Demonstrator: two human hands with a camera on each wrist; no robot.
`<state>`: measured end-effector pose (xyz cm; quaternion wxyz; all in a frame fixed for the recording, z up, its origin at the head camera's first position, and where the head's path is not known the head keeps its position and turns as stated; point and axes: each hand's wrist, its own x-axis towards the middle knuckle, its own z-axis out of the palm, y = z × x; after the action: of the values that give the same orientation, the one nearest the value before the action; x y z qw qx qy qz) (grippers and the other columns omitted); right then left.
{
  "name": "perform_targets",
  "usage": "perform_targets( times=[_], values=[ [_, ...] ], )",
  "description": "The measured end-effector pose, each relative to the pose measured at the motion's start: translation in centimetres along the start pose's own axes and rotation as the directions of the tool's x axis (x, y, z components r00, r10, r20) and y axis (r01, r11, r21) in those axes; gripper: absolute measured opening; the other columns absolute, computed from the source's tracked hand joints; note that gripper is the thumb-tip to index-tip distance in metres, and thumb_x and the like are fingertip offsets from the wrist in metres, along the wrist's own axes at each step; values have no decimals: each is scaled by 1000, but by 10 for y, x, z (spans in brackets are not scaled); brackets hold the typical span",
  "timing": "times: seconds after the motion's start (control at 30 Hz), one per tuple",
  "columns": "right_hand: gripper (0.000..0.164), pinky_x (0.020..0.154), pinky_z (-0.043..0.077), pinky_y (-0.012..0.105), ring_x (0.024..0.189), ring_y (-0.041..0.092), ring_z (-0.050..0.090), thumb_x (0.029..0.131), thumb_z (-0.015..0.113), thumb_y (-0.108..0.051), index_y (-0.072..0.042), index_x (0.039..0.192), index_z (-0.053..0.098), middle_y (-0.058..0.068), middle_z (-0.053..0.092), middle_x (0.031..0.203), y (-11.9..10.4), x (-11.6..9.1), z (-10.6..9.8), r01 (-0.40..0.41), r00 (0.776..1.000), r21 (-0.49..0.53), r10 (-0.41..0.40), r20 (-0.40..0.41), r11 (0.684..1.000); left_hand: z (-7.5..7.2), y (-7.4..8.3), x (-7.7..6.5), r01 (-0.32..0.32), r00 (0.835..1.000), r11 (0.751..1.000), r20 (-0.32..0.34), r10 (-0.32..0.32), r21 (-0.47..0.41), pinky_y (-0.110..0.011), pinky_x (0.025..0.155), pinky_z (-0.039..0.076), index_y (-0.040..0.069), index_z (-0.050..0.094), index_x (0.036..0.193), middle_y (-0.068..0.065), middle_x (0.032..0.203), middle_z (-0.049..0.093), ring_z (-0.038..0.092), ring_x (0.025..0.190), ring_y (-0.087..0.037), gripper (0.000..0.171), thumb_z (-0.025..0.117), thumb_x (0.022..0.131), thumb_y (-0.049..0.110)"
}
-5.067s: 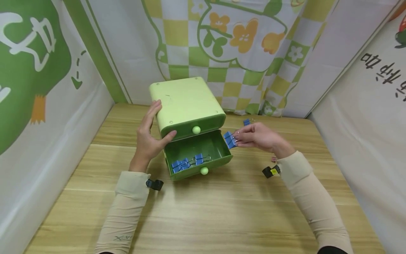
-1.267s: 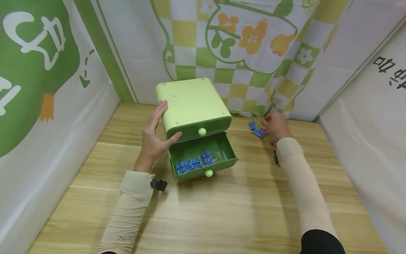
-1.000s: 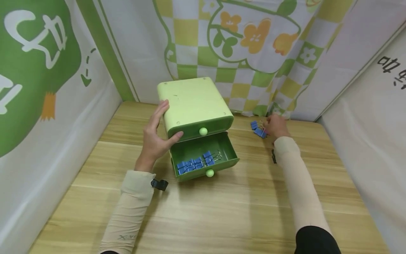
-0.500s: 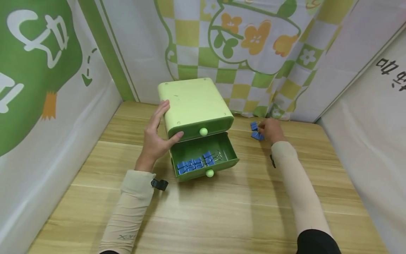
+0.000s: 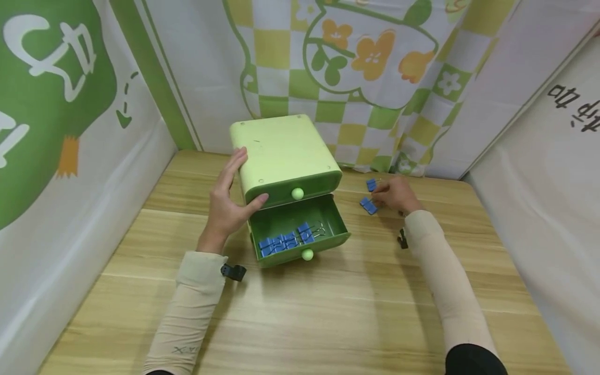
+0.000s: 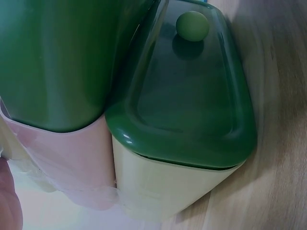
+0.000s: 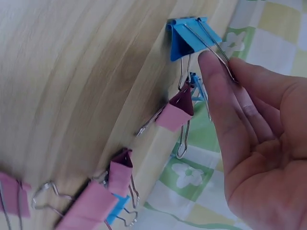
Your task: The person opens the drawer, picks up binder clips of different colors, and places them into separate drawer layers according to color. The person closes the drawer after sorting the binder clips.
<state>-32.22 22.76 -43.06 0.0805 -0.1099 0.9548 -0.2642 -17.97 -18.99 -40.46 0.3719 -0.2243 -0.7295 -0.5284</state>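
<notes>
Open drawer [image 5: 300,229] holds blue binder clips [image 5: 286,240]; right hand [image 5: 396,194] pinches another.

light: bright, even, overhead | shadows: soft | head view: edges bowed | wrist views: close, slightly blurred

A two-drawer box [image 5: 286,151] stands toward the back of the table [image 5: 328,312], in front of the curtain [image 5: 365,78]. Its lower drawer [image 5: 300,232] is pulled out toward the person, with a cluster of binder clips [image 5: 283,240] lying in its front left part. The left hand [image 5: 227,205] rests against the box's left side. To the right of the box, the right hand [image 5: 396,194] pinches a binder clip [image 5: 368,205] by its wire handle; another clip [image 5: 371,184] lies just behind it. More clips [image 7: 175,112] lie on the table near that hand.
</notes>
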Motion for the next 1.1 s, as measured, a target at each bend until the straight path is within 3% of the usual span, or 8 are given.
perform_targets(
  times=[0.1, 0.23, 0.33, 0.47, 0.6, 0.77, 0.97, 1.1],
  values=[
    [26, 100, 63, 48, 99, 30, 80, 102, 70, -12, 6, 118, 77, 22, 80, 112, -4, -6, 0, -83, 995, 187, 72, 62, 979, -1, 3, -1, 6, 1000, 1000, 1, -6, -3, -44, 135, 28, -11, 51, 147, -27, 160, 48, 37, 158, -40, 82, 81, 78, 23],
    [33, 97, 65, 37, 94, 19, 81, 104, 67, -16, 7, 128, 72, 15, 82, 109, -5, -12, 0, -189, 978, 392, 137, 157, 900, -1, -14, -6, 15, 1000, 1000, 7, -15, 13, -44, 134, 29, -4, 51, 151, -18, 163, 48, 37, 159, -33, 86, 82, 76, 27],
    [37, 96, 64, 31, 90, 12, 81, 104, 67, -15, 8, 133, 69, 6, 83, 100, -5, -14, 0, -216, 971, 504, 130, 200, 836, -2, -26, -8, 9, 1000, 1000, 6, -9, 21, -45, 134, 30, 2, 52, 153, -12, 164, 49, 36, 160, -28, 89, 83, 74, 30],
    [42, 92, 64, 25, 88, 9, 80, 105, 64, -7, 16, 140, 58, 1, 82, 91, -8, -14, 1, -241, 965, 670, 101, 241, 702, -2, -30, -9, -5, 1000, 1000, 3, 5, 16, -46, 134, 30, 5, 53, 153, -9, 165, 49, 37, 160, -27, 87, 83, 76, 33],
    [43, 86, 64, 18, 87, 9, 80, 105, 62, -4, 18, 141, 55, 4, 82, 91, -14, -14, 0, -281, 956, 765, 97, 277, 580, -2, -30, -9, -13, 1000, 1000, 3, 13, 20, -46, 134, 30, 6, 52, 154, -8, 165, 49, 36, 160, -27, 86, 82, 78, 35],
    [33, 87, 63, 18, 88, 10, 80, 105, 61, -4, 13, 134, 62, 7, 81, 93, -26, -18, -6, -294, 952, 796, 86, 294, 530, -1, -29, -7, -16, 1000, 1000, 2, 16, 24, -46, 134, 30, 7, 52, 154, -7, 165, 49, 36, 160, -26, 86, 81, 79, 38],
    [15, 86, 63, 18, 87, 12, 81, 104, 62, -3, -1, 110, 76, 9, 81, 92, -40, -25, -16, -290, 953, 833, 64, 296, 472, 0, -29, -6, -19, 1000, 1000, -1, 19, 25, -46, 134, 30, 6, 53, 153, -8, 165, 49, 37, 159, -26, 86, 82, 78, 37],
    [20, 90, 63, 20, 90, 14, 81, 104, 63, -3, 2, 119, 75, 9, 82, 97, -51, -34, -24, -275, 959, 840, 65, 278, 467, 0, -29, -5, -18, 1000, 999, 2, 18, 29, -46, 134, 30, 7, 53, 154, -7, 165, 49, 37, 159, -26, 86, 82, 79, 37]
  ],
)
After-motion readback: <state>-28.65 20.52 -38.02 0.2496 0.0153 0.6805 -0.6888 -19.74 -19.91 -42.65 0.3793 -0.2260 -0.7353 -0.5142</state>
